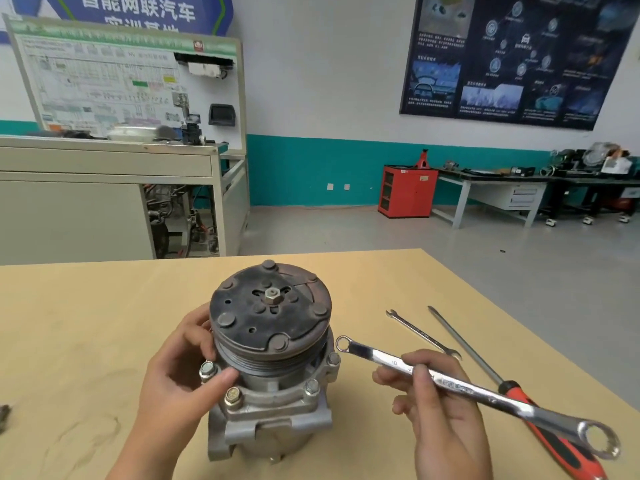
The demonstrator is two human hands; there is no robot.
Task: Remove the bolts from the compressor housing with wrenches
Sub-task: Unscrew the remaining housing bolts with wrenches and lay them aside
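so we grip the compressor with left fingers, right fingers pinch the wrench; next, seat its ring on a bolt.

Glossy metal wrench (matt cast housing, wood table).

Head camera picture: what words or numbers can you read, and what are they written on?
"智能网联汽车": on the blue banner high on the wall; the line under it is half hidden.
"10": stamped on the wrench that the right hand holds; its other stamps are blurred.
Too small to read: the dark poster and the white diagram board.
No text seen on the compressor that the left hand holds.
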